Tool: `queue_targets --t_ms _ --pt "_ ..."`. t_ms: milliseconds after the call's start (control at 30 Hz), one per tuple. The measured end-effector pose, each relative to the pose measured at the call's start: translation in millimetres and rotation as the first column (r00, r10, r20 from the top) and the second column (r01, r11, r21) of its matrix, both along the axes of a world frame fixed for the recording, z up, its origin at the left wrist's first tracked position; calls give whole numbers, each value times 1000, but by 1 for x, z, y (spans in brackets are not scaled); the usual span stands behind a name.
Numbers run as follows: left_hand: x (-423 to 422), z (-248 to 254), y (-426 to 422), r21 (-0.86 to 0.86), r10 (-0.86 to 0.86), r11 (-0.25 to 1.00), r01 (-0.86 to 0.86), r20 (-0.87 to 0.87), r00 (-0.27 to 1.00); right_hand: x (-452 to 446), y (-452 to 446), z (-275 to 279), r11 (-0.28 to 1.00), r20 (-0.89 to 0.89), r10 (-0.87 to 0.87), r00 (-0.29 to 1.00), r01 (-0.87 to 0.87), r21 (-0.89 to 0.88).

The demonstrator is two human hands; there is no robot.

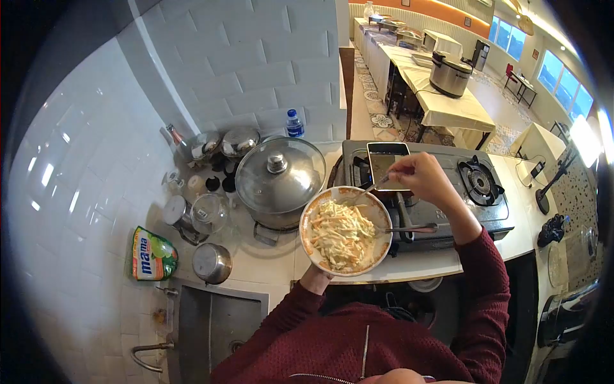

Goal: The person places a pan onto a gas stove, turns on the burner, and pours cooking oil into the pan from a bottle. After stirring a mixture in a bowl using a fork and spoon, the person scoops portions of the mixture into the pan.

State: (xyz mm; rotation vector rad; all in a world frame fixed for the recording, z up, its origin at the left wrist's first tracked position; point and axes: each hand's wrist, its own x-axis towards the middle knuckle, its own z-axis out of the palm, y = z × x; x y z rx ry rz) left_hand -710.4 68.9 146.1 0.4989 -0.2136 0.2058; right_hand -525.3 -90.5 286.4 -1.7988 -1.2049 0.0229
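Observation:
My left hand [316, 280] supports a white bowl [307, 240] with an orange-patterned rim from below; most of its fingers are hidden underneath. Creamy shredded vegetables [342, 237], pale with orange strips, lie in the bowl. Above the bowl's upper right rim, my right hand [419, 176] pinches the slim handle of a metal spoon or fork [373, 187], whose lower end reaches into the bowl. A second metal utensil [412, 228] leans over the right rim, its handle pointing right. Behind my right hand, a rectangular pan [388, 150] sits on the gas stove [448, 211].
Left of the bowl stands a large pot [279, 173] with a glass lid. Small metal pots [212, 263], a green pouch [153, 255] and a water bottle [294, 123] stand near the tiled wall. A sink [220, 313] is at lower left. Beyond, a rice cooker [450, 75] stands on a table.

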Motion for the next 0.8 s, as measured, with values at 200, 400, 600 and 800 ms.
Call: queue_targets --t_ms 200,400,600,800 --pt "-7 -4 -2 -8 -56 998 56 27 998 20 48 1 988 99 69 993 -54 -144" --pt "-7 1 -8 -156 -108 981 117 64 992 24 41 -8 982 -53 163 985 -167 -84" --pt "-4 8 -16 161 221 964 -209 -62 973 7 -59 -37 993 -384 33 923 13 119" --pt "-1 8 -11 -160 -16 986 36 123 992 -34 -36 -74 915 -705 340 623 -46 400"
